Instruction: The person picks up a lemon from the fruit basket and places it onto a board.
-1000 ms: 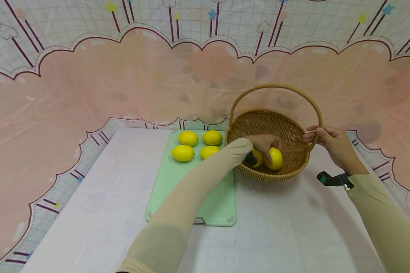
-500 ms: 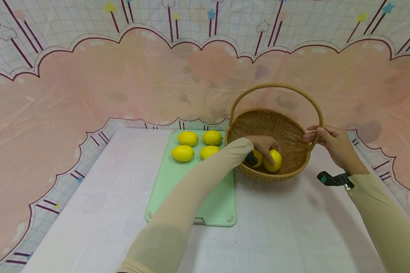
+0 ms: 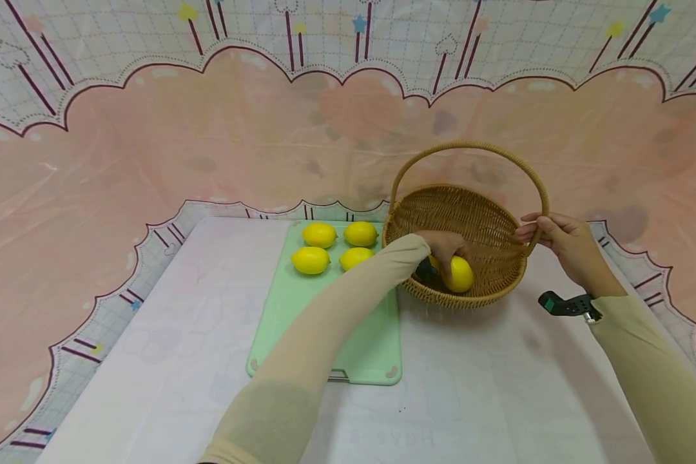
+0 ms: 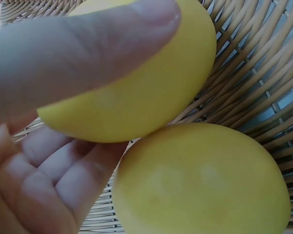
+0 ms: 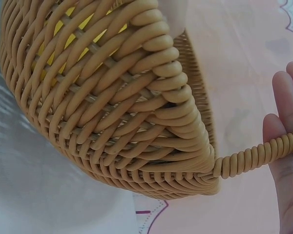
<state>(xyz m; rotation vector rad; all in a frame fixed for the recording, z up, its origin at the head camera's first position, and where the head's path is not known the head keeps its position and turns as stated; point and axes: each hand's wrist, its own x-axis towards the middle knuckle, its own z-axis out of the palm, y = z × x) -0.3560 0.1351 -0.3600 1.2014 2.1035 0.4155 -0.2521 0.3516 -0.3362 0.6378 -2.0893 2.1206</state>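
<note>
The left hand (image 3: 448,247) still grips a lemon (image 3: 458,275) in the basket (image 3: 501,258), now nudged left, hiding the second lemon (image 4: 202,180); the right hand (image 3: 562,248) keeps holding the handle (image 3: 538,193).

Only one faint print shows through the white cloth (image 3: 470,399) on the bench, near its front edge (seen upside down and mirrored): it seems to read "Have a", the rest illegible.

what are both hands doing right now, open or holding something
Left hand: grips a lemon inside the basket.
Right hand: holds the basket handle.
</note>
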